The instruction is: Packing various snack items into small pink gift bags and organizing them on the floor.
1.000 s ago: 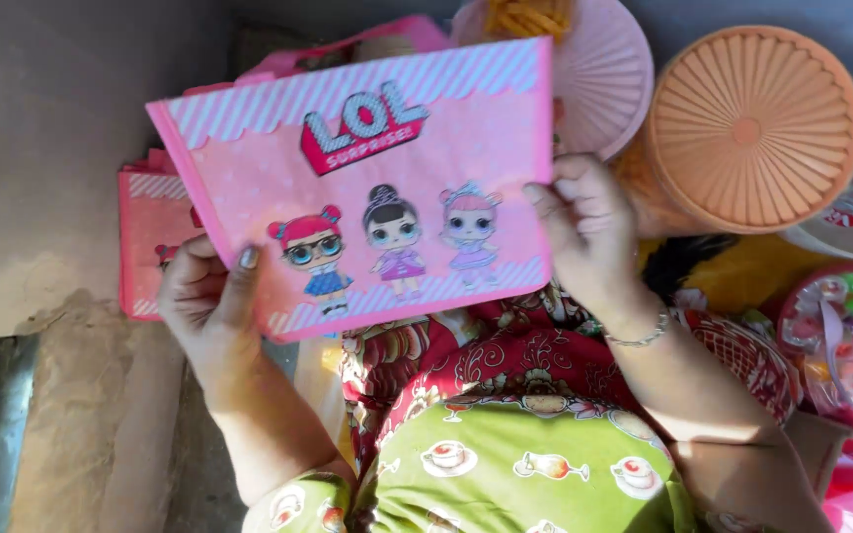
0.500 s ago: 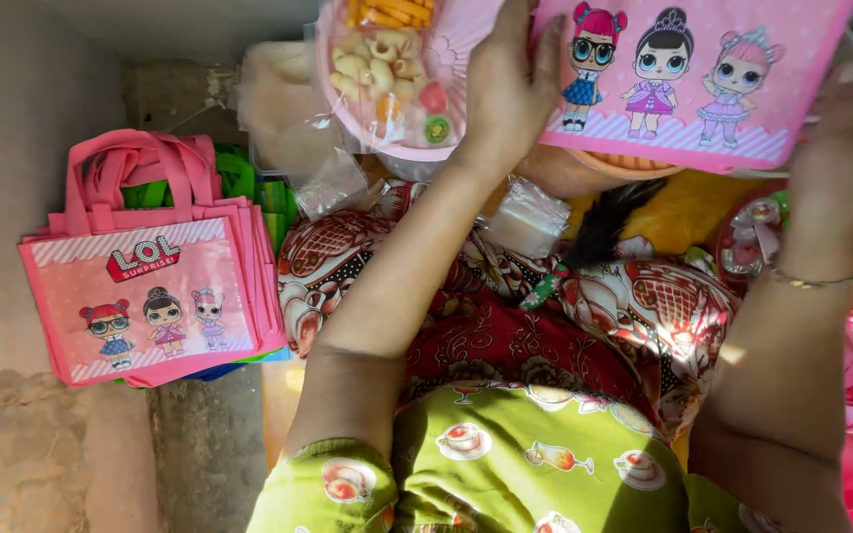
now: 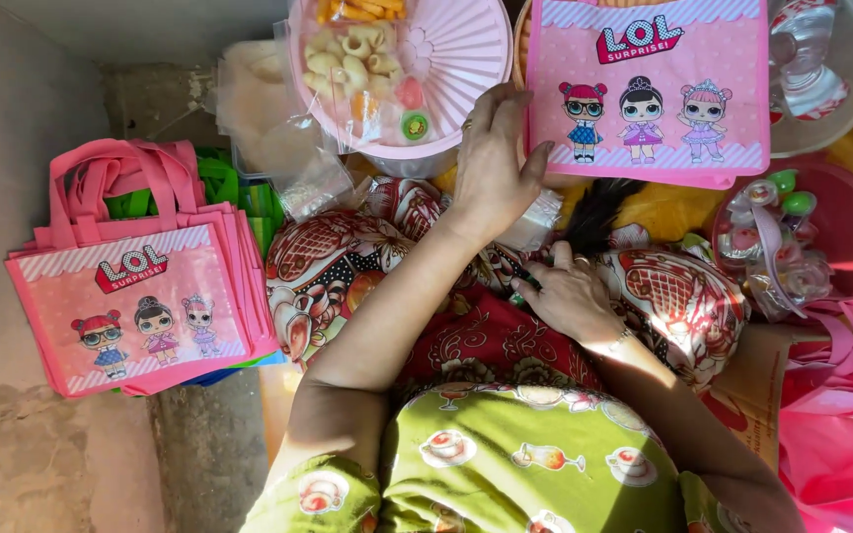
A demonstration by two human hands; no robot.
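Note:
A pink tote bag (image 3: pixel 649 89) printed with three cartoon dolls lies flat at the top right. My left hand (image 3: pixel 491 163) reaches up to it, fingers laid against its left edge. My right hand (image 3: pixel 573 294) rests on my lap on the red patterned cloth (image 3: pixel 476 336). Its fingertips lie over a thin dark object (image 3: pixel 525 279), and I cannot tell whether they grip it. A dark tuft (image 3: pixel 594 212) sticks out just below the bag.
A stack of matching pink bags (image 3: pixel 135 306) lies at the left on the concrete floor. A pink tray of snacks (image 3: pixel 446 59) sits at top centre, beside clear plastic bags (image 3: pixel 259 99). At right are a red tray of wrapped sweets (image 3: pixel 841 217) and pink fabric (image 3: pixel 841 424).
The bag went from held in both hands to lying at the top right. My right hand has let go and dropped to my lap. The view shifted, and the bag stack now shows at the left.

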